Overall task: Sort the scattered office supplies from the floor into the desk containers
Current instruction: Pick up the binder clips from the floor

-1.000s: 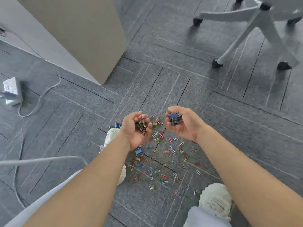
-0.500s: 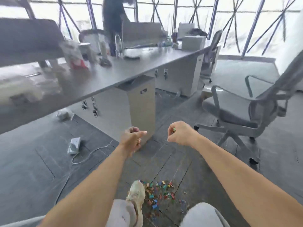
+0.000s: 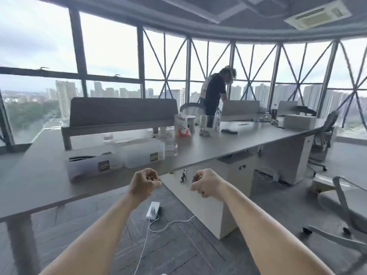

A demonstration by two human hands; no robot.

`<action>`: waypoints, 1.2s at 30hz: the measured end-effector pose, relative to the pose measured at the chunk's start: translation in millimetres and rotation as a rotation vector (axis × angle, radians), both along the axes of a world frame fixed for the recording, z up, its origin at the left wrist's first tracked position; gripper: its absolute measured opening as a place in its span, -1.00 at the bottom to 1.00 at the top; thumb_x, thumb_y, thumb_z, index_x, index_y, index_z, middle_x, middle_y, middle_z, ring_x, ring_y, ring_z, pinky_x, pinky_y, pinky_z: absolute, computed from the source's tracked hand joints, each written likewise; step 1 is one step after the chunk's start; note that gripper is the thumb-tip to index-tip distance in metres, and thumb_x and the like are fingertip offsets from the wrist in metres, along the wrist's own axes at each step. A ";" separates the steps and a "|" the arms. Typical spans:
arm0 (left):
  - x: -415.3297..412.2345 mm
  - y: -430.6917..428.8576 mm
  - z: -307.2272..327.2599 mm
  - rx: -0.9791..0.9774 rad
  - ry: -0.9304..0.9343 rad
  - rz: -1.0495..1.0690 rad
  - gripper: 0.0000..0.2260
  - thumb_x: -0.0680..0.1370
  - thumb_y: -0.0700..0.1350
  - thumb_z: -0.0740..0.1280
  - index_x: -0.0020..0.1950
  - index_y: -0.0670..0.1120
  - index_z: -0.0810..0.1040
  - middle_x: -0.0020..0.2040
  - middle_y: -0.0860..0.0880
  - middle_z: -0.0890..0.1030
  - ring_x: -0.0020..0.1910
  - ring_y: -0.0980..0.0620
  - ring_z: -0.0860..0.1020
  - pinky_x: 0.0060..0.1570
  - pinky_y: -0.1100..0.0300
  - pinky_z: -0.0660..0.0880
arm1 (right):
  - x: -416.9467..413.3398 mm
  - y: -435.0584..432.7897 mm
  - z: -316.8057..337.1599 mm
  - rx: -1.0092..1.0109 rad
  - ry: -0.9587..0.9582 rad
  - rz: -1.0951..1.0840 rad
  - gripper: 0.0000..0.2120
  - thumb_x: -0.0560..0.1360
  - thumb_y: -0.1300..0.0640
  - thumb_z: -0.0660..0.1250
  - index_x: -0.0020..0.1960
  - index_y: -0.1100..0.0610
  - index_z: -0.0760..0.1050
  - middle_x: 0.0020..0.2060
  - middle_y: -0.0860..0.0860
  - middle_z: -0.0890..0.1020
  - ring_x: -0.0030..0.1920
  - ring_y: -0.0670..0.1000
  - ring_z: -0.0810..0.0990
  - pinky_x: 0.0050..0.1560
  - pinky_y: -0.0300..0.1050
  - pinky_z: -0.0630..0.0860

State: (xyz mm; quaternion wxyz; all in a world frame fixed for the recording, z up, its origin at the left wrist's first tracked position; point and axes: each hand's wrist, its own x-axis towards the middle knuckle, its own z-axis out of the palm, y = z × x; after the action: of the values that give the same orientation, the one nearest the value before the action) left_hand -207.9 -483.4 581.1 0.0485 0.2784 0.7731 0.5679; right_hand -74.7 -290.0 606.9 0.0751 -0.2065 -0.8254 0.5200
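Observation:
Both my fists are raised just in front of the grey desk's (image 3: 198, 153) near edge. My left hand (image 3: 144, 183) is curled round a bunch of clips, a few showing between thumb and fingers. My right hand (image 3: 204, 184) grips a handful of binder clips, with a green bit peeking out at the top. Two translucent plastic containers with dark labels stand on the desk, one (image 3: 93, 163) left of my hands and one (image 3: 143, 153) straight beyond my left hand. The clips left on the floor are out of view.
A white power strip (image 3: 153, 210) with a trailing cable lies on the carpet under my hands. A beige drawer cabinet (image 3: 208, 213) stands under the desk. Office chairs (image 3: 337, 213) are at right. Bottles, cups and a bag sit farther along the desk, where another person (image 3: 215, 96) stands.
My view has risen from the clip pile on the floor to the desk top. Both hands closed round their clips and came up toward the desk edge.

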 end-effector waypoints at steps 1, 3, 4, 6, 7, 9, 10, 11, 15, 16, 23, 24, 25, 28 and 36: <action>-12.4 -7.7 0.0 -0.053 0.057 0.011 -0.81 0.40 -0.33 0.44 -0.28 -0.10 0.51 -0.40 0.02 0.48 -0.41 0.05 0.38 -0.40 0.24 0.36 | -14.4 -5.4 1.7 -0.049 -0.006 0.028 -0.77 0.39 0.47 0.38 -0.24 0.20 0.42 -0.46 0.06 0.37 -0.51 -0.03 0.29 -0.52 -0.28 0.20; -34.2 -7.7 2.9 -0.176 0.190 0.007 -0.82 0.38 -0.30 0.44 -0.32 -0.06 0.53 -0.37 0.02 0.53 -0.36 0.03 0.44 -0.35 0.23 0.38 | -42.1 -3.9 5.5 -0.120 0.004 0.044 -0.73 0.39 0.47 0.39 -0.27 0.18 0.40 -0.45 0.07 0.38 -0.48 -0.02 0.31 -0.53 -0.29 0.21; -45.7 -7.5 6.8 -0.218 0.230 0.018 -0.81 0.38 -0.29 0.44 -0.33 -0.04 0.53 -0.36 0.03 0.55 -0.34 0.03 0.46 -0.34 0.25 0.39 | -58.2 -3.0 7.3 -0.118 0.008 0.047 -0.73 0.39 0.47 0.40 -0.29 0.17 0.41 -0.44 0.08 0.40 -0.48 -0.01 0.32 -0.53 -0.29 0.22; -70.4 -3.4 16.0 -0.263 0.257 0.035 -0.82 0.41 -0.28 0.42 -0.30 -0.04 0.53 -0.33 0.04 0.56 -0.33 0.08 0.47 -0.39 0.31 0.39 | -92.5 -1.1 7.0 -0.078 0.002 0.057 -0.73 0.39 0.44 0.41 -0.30 0.15 0.42 -0.44 0.09 0.43 -0.47 0.00 0.35 -0.53 -0.26 0.26; -84.5 2.0 21.5 -0.271 0.274 0.038 -0.83 0.43 -0.27 0.41 -0.28 -0.04 0.53 -0.32 0.05 0.55 -0.33 0.10 0.47 -0.42 0.34 0.37 | -109.5 2.8 7.5 -0.067 -0.003 0.051 -0.73 0.39 0.44 0.42 -0.31 0.15 0.43 -0.44 0.10 0.44 -0.47 0.01 0.36 -0.52 -0.24 0.27; -118.7 16.7 28.9 -0.292 0.300 0.017 -0.84 0.44 -0.26 0.39 -0.27 -0.03 0.52 -0.33 0.05 0.55 -0.33 0.07 0.47 -0.40 0.33 0.38 | -144.6 14.6 9.8 -0.058 0.003 0.037 -0.75 0.39 0.42 0.42 -0.31 0.16 0.44 -0.45 0.09 0.44 -0.47 0.01 0.36 -0.51 -0.23 0.29; -138.4 24.1 31.7 -0.305 0.302 0.006 -0.83 0.44 -0.27 0.39 -0.26 -0.03 0.52 -0.33 0.05 0.54 -0.33 0.06 0.47 -0.38 0.31 0.39 | -163.6 21.1 12.3 -0.039 0.006 0.036 -0.75 0.40 0.41 0.42 -0.30 0.16 0.44 -0.46 0.08 0.44 -0.49 0.00 0.37 -0.51 -0.23 0.30; -159.5 30.7 34.9 -0.318 0.296 0.001 -0.83 0.45 -0.28 0.39 -0.26 -0.04 0.51 -0.34 0.04 0.53 -0.34 0.06 0.46 -0.39 0.32 0.38 | -183.9 27.8 14.9 -0.011 0.010 0.034 -0.76 0.41 0.41 0.42 -0.30 0.16 0.44 -0.47 0.07 0.44 -0.49 0.00 0.38 -0.51 -0.23 0.32; -244.0 52.1 45.8 -0.411 0.307 -0.028 -0.77 0.46 -0.37 0.38 -0.26 -0.06 0.48 -0.33 0.00 0.49 -0.36 0.07 0.43 -0.40 0.30 0.37 | -264.6 48.4 15.0 0.099 0.095 -0.005 -0.79 0.39 0.38 0.41 -0.32 0.17 0.46 -0.45 0.05 0.44 -0.45 0.01 0.38 -0.45 -0.17 0.34; -263.0 55.8 47.1 -0.435 0.326 -0.020 -0.76 0.45 -0.36 0.38 -0.26 -0.05 0.48 -0.32 0.00 0.50 -0.33 0.05 0.44 -0.36 0.27 0.39 | -282.9 50.3 13.3 0.185 0.119 -0.009 -0.85 0.39 0.34 0.41 -0.30 0.19 0.50 -0.44 0.04 0.47 -0.44 0.00 0.41 -0.44 -0.17 0.38; -350.4 87.2 40.4 -0.688 0.341 -0.054 -0.85 0.48 -0.30 0.36 -0.16 -0.06 0.51 -0.28 0.07 0.48 -0.25 0.01 0.49 -0.35 0.35 0.40 | -402.3 55.8 25.2 0.612 0.126 0.087 -0.97 0.44 0.17 0.41 -0.15 0.09 0.56 -0.09 0.11 0.63 -0.09 0.06 0.58 -0.30 -0.32 0.48; -358.3 92.2 39.2 -0.775 0.355 -0.061 -0.88 0.50 -0.27 0.36 -0.10 -0.05 0.54 -0.23 0.08 0.50 -0.15 -0.01 0.51 -0.23 0.29 0.44 | -418.0 58.0 23.8 0.642 0.087 0.118 -0.96 0.44 0.19 0.40 -0.15 0.09 0.54 -0.10 0.11 0.63 -0.08 0.09 0.59 -0.24 -0.21 0.54; -364.5 96.0 39.7 -0.861 0.365 -0.068 -0.89 0.51 -0.23 0.36 -0.02 -0.05 0.56 -0.14 0.07 0.53 -0.06 -0.02 0.53 -0.11 0.25 0.48 | -431.4 60.3 21.1 0.680 0.027 0.163 -0.96 0.44 0.20 0.40 -0.13 0.10 0.54 -0.10 0.09 0.63 -0.10 0.07 0.59 -0.22 -0.16 0.55; -382.0 103.6 39.2 -1.003 0.329 -0.118 -0.69 0.50 -0.10 0.42 0.23 0.03 0.53 0.16 0.02 0.56 0.13 -0.02 0.51 0.13 0.13 0.51 | -453.2 66.9 12.7 0.759 -0.166 0.314 -0.81 0.46 0.12 0.45 0.06 0.08 0.58 0.04 0.03 0.61 -0.09 0.03 0.58 -0.18 -0.17 0.49; -374.1 114.2 84.2 -0.809 0.376 -0.233 -0.64 0.53 0.09 0.42 0.28 0.04 0.51 0.14 0.09 0.55 0.03 0.12 0.52 0.01 0.28 0.39 | -394.2 100.5 73.0 0.820 -0.103 0.208 -0.79 0.51 0.05 0.40 0.13 0.05 0.56 0.07 0.00 0.59 0.05 0.07 0.58 0.11 -0.04 0.55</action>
State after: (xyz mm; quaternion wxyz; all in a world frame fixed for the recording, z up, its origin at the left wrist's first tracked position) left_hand -582.0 -369.2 665.3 0.0757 0.4204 0.8915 0.1510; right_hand -468.9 -189.5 679.9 0.0568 -0.1009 -0.9830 0.1424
